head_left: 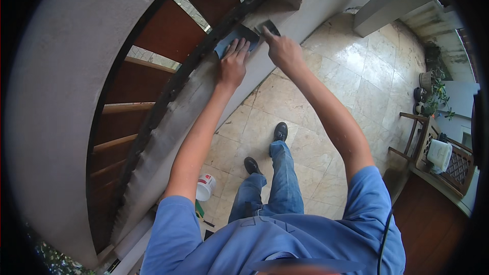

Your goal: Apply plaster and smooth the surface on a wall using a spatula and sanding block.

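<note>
right grip point(281, 49) clasps a dark blade point(272, 27) just ahead; left grip point(234, 63), closure unclear, overlies a bluish sheet point(241, 34).

Person's in blue short-slv. shirt point(316, 239), blue jeans point(288, 183) & blk shoes point(280, 131).

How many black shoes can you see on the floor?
2. The left shoe is on the tiled floor, to the right of the white bucket. The right shoe is a bit farther forward. Others could be hidden from view.
</note>
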`<act>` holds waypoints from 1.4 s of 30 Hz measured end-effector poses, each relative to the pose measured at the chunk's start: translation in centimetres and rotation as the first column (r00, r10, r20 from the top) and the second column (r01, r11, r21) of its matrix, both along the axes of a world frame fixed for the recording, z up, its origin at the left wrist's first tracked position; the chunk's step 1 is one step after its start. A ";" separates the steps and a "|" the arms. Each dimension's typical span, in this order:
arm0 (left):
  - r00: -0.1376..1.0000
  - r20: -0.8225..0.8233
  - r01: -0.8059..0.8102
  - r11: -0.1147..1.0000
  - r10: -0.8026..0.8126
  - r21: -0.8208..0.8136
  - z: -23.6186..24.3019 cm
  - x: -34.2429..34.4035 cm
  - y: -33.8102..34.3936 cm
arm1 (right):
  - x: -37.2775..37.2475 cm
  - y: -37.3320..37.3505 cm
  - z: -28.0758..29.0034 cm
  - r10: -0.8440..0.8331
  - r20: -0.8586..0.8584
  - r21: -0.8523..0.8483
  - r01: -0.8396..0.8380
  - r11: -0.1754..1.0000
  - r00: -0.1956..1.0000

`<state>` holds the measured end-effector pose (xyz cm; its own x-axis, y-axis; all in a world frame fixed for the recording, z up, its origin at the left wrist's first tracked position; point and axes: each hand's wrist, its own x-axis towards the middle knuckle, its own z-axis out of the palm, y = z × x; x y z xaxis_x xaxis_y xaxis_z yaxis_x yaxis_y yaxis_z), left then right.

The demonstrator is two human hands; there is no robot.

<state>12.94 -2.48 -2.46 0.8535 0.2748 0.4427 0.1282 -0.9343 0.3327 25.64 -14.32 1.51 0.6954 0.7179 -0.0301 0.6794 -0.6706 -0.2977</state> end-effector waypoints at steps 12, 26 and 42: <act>1.000 -0.016 0.012 0.999 -0.011 0.039 0.4 0.3 -0.2 | 0.5 -0.4 0.0 -0.001 -0.054 0.052 0.004 0.999 0.999; 0.993 -0.010 0.121 0.992 -0.122 -0.038 0.1 8.8 -0.7 | 4.1 -7.9 -2.0 0.185 -0.360 0.602 0.076 0.795 0.914; 0.982 -0.189 0.021 0.999 -0.026 -0.029 1.0 12.2 -0.2 | -39.4 -50.9 -19.5 -0.740 -0.598 -0.784 0.414 0.462 -0.308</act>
<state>25.09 -2.67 -1.46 0.9275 0.2632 0.2655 0.1692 -0.9288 0.3298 -13.76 -65.19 -17.99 0.0573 -0.1683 -0.9841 -0.7421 -0.6665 0.0708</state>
